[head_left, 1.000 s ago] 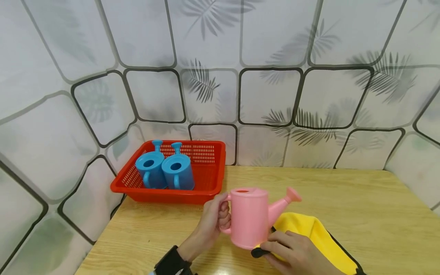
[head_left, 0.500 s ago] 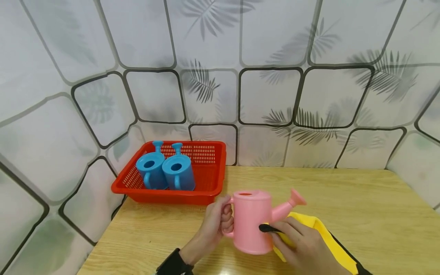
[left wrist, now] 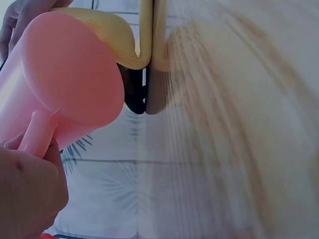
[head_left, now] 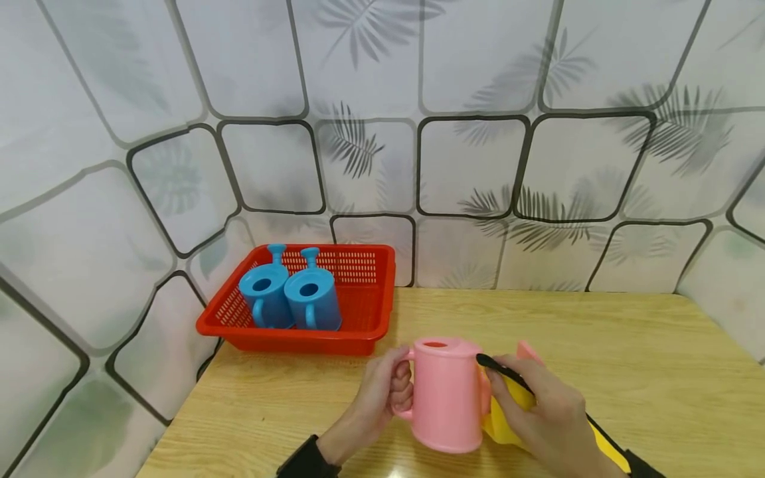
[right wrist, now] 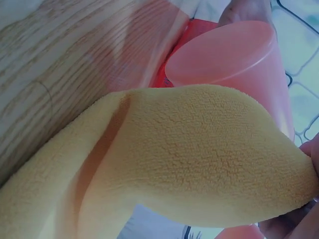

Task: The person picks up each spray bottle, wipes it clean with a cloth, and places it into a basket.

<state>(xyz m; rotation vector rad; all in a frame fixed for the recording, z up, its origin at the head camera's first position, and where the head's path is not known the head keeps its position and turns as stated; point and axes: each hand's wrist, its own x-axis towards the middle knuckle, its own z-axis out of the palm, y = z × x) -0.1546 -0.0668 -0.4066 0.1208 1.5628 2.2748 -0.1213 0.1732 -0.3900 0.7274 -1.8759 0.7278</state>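
Note:
A pink watering can (head_left: 447,398) is held upright above the table by my left hand (head_left: 382,392), whose fingers curl round its handle. In the left wrist view the can's round base (left wrist: 75,69) shows, clear of the tabletop. My right hand (head_left: 550,411) pinches a yellow cloth (right wrist: 194,139) with a dark edge against the can's spout side, near the top. Most of the spout is hidden behind that hand; only the pink rose (head_left: 528,352) at its tip shows. The rest of the cloth hangs below the right hand, towards the table.
A red plastic basket (head_left: 299,343) stands at the back left of the wooden table (head_left: 633,372). Two blue watering cans (head_left: 265,295) sit side by side in its left part. A patterned curtain (head_left: 472,166) rises behind the table and along its sides.
My right hand has carried the cloth from the can's lower edge up its side to near the top by the spout. The can has shifted slightly right and down, and its spout is now mostly covered.

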